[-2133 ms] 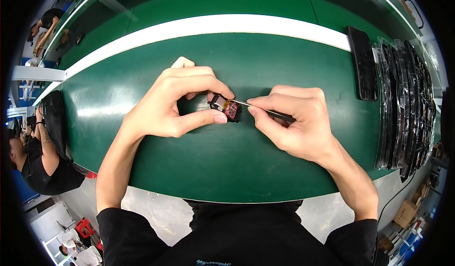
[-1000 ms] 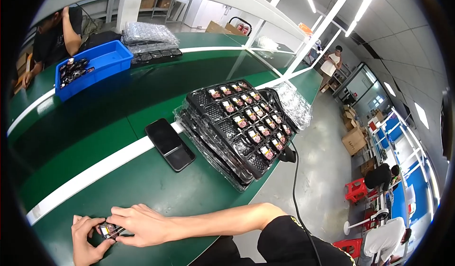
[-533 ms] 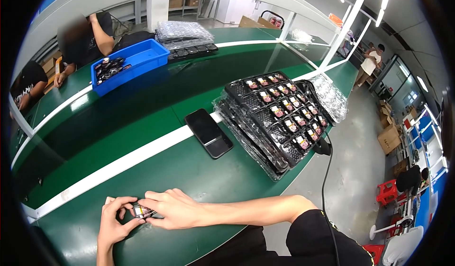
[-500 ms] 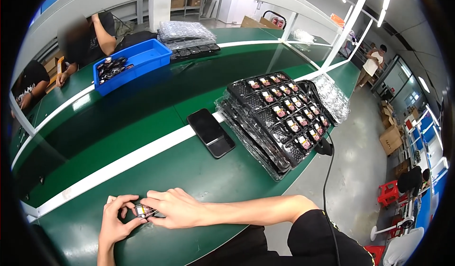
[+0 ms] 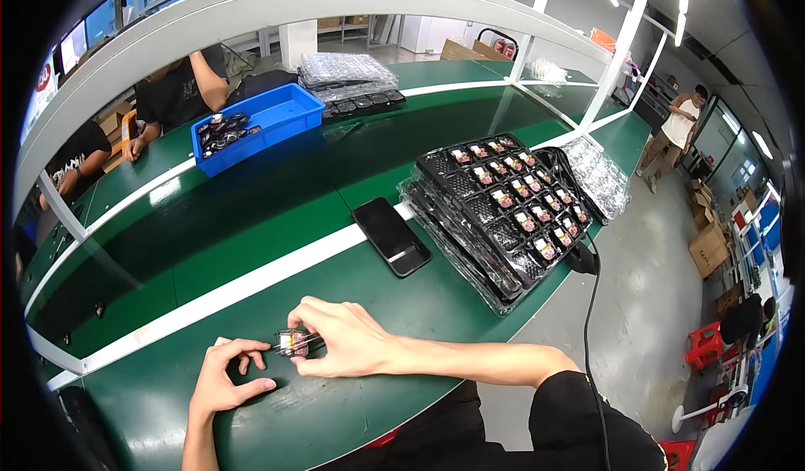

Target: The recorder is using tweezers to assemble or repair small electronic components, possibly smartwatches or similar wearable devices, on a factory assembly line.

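A small dark electronic part (image 5: 291, 342) with a pale top sits between both hands low on the green table (image 5: 251, 236). My right hand (image 5: 348, 339) pinches thin metal tweezers whose tips rest on the part. My left hand (image 5: 225, 379) curls beside the part, its fingertips at the part's left edge; whether it grips the part is unclear.
A black phone (image 5: 391, 235) lies on the white stripe. To its right stands a stack of black trays (image 5: 503, 207) filled with small parts. A blue bin (image 5: 256, 123) and wrapped trays (image 5: 345, 72) sit at the far side, where people work. A cable (image 5: 589, 303) hangs off the table edge.
My head has turned from straight down at my hands toward the right and up, so the trays, phone and blue bin came into view. My hands have stayed on the small part.
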{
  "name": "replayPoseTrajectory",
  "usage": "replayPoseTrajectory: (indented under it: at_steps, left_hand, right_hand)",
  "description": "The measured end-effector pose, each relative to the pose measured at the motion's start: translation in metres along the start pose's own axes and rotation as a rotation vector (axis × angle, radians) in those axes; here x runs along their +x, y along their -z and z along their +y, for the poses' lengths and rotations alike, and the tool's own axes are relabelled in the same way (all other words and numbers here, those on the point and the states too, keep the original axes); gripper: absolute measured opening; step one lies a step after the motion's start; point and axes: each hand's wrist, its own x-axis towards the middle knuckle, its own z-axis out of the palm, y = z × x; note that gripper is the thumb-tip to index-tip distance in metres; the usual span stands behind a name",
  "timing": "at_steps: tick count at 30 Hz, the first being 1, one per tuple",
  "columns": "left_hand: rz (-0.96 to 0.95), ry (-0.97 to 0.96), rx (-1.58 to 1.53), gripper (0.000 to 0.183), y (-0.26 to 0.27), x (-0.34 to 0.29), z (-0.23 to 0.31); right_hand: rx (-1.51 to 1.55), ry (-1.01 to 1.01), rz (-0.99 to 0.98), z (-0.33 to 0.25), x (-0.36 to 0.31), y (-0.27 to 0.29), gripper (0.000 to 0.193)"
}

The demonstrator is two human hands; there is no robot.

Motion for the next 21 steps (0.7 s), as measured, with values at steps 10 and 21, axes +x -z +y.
replayPoseTrajectory:
  at_steps: [10,21]
  left_hand:
    - [0.015,0.002,0.012,0.046,0.005,-0.014,0.005]
    - [0.006,-0.023,0.032,0.040,0.002,-0.006,0.011]
  right_hand:
    - [-0.476,0.019,0.308,-0.056,0.040,0.165,0.042]
    - [-0.744,-0.639,0.248,0.052,0.057,0.269,0.056]
